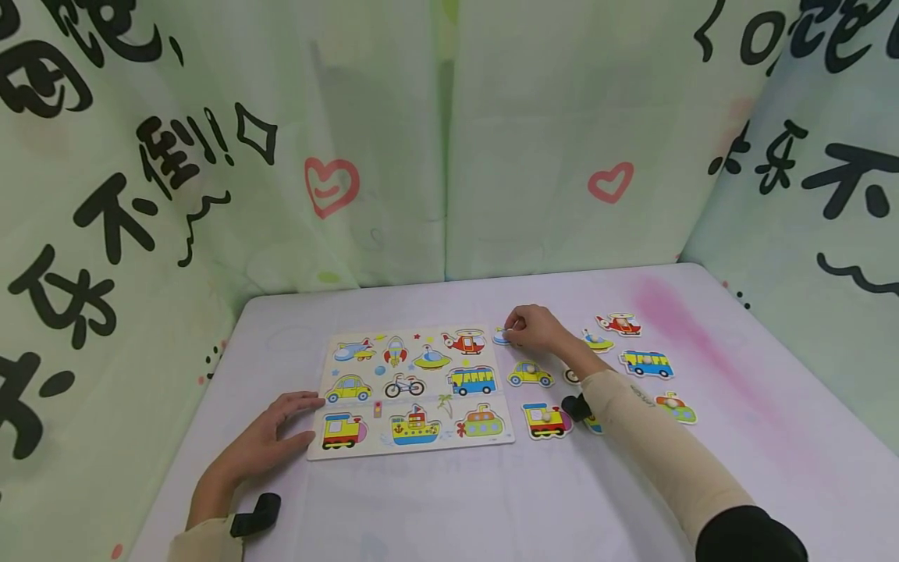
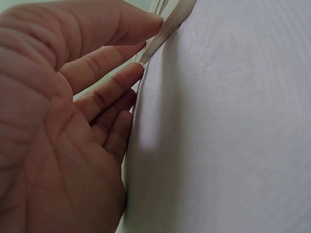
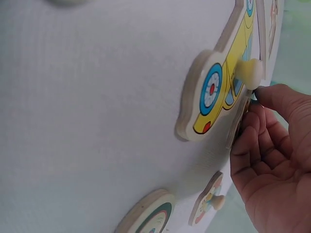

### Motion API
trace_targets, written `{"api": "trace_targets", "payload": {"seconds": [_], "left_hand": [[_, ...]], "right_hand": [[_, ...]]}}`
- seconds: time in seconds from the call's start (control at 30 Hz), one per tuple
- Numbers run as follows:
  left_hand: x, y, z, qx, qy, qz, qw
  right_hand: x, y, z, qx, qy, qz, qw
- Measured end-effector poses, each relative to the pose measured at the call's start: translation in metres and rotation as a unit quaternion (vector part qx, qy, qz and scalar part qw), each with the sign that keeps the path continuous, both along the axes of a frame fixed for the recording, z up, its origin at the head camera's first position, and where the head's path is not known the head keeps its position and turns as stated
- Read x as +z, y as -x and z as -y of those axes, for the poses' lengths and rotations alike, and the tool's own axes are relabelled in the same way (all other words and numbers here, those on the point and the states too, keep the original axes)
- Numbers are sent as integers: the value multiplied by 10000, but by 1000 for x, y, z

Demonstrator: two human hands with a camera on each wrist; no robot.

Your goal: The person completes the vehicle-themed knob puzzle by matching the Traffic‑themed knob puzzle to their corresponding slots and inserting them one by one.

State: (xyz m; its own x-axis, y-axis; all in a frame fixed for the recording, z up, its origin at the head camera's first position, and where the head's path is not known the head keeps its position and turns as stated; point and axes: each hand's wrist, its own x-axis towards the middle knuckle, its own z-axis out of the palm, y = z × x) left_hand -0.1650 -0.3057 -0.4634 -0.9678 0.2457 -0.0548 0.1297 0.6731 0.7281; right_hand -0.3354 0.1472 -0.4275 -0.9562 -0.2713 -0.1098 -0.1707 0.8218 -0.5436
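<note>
A wooden puzzle board (image 1: 354,414) printed with vehicles lies flat on the table. Beside its left edge is my left hand (image 1: 270,437), fingers extended, with thumb and fingertips touching the edge. In the left wrist view, that hand (image 2: 63,126) has its fingertips right at the board's side. Past the board's upper right corner, my right hand (image 1: 537,332) pinches a blue puzzle piece (image 1: 500,336), mostly covered by the fingers. From the right wrist, the hand (image 3: 277,150) shows curled fingers behind a yellow car piece (image 3: 214,116) with a wooden knob.
Right of the board lie the car piece (image 1: 530,375), a train piece (image 1: 545,421), a bus piece (image 1: 646,364), a helicopter piece (image 1: 620,324), a flying saucer piece (image 1: 597,341) and a submarine piece (image 1: 676,408). My right forearm partly covers others. A printed curtain (image 1: 520,156) hangs behind the table.
</note>
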Motion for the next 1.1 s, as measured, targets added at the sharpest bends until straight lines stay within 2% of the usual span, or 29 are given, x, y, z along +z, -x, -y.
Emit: {"api": "trace_targets", "payload": {"seconds": [0.4,0.77,1.1], "left_hand": [[-2,-1,4,-102,-21,-164,9998],[-5,1,4,-148,-37,-256,9996],[-3,1,3,-132,-27,-177,9998]], "right_hand": [[-9,4,-2,148,99,-181,9997],[-12,2,-12,-183,664,-115,9976],[-15,-2,-13,-533,1413,69,9885]]}}
